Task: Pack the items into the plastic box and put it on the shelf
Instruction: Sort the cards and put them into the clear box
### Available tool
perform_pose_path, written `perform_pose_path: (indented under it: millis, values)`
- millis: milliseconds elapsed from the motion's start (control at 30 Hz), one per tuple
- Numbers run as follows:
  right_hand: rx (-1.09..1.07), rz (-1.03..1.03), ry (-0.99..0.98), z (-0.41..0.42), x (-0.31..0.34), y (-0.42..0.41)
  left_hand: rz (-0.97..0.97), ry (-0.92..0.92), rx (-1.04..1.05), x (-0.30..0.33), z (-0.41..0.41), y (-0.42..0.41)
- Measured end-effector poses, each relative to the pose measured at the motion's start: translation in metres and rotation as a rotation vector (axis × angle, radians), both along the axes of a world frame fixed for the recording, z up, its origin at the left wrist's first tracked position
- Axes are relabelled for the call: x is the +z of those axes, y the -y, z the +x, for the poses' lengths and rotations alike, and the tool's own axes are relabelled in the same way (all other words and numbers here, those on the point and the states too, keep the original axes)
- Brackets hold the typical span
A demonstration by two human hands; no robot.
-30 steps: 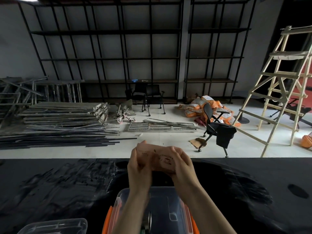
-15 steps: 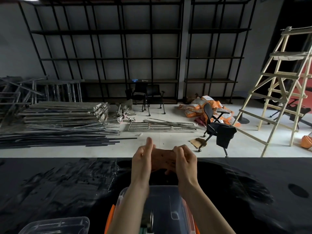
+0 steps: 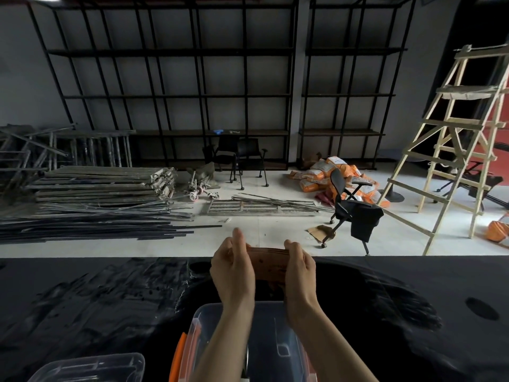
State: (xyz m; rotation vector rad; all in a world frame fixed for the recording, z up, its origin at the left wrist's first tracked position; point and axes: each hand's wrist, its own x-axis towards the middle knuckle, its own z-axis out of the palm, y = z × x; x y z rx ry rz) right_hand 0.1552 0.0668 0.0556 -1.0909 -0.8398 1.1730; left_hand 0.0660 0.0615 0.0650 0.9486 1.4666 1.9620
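Both hands grip one brown paper packet [image 3: 266,264] that I see above the black table [image 3: 82,299]: left hand [image 3: 232,267] and right hand [image 3: 298,270] at its ends. Beneath my wrists, the clear plastic box [image 3: 278,351] has contents I cannot make out.

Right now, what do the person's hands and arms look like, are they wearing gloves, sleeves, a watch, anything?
Both are bare. The left hand and right hand have no gloves, and no rings show on the visible fingers. Both forearms are uncovered from the wrist to the bottom edge of the view: no sleeves, watch, bracelet or strap. Any clothing further up lies outside the picture.
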Motion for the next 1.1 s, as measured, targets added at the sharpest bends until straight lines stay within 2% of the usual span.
perform_pose_path:
  millis: [133,333,433,500,567,633,733,833,933,1033,1100]
  values:
    - [0.142,-0.056,0.158,0.007,0.002,-0.003,0.014,-0.035,0.105,-0.005,-0.004,-0.001]
    - [-0.018,-0.062,0.165,-0.003,-0.002,-0.002,-0.053,-0.006,0.173,-0.006,0.002,-0.001]
    - [-0.144,-0.103,0.138,-0.003,-0.007,-0.002,-0.146,0.077,0.051,-0.007,-0.001,0.004]
    - [-0.195,-0.222,0.002,0.002,-0.009,-0.006,-0.135,0.154,-0.120,-0.017,0.000,0.010]
    - [-0.152,-0.326,-0.129,0.007,-0.012,-0.008,-0.140,0.227,-0.238,-0.028,0.007,0.020]
    - [-0.033,-0.358,-0.166,0.005,-0.019,-0.006,-0.161,0.228,-0.294,-0.038,0.018,0.023]
    - [0.086,-0.309,0.051,0.005,-0.029,0.000,-0.160,0.242,-0.298,-0.039,0.021,0.018]
    - [-0.035,-0.165,0.350,0.023,-0.035,-0.003,-0.244,0.106,-0.329,-0.038,0.002,0.012]
    - [0.075,-0.065,0.335,0.031,-0.033,0.000,-0.390,-0.087,-0.431,-0.044,-0.010,0.007]
    - [0.213,0.005,0.530,0.017,-0.036,0.008,-0.462,-0.072,-0.573,-0.053,-0.001,0.007]
    - [0.221,0.027,0.526,0.008,-0.039,0.014,-0.479,-0.063,-0.574,-0.056,0.006,0.007]
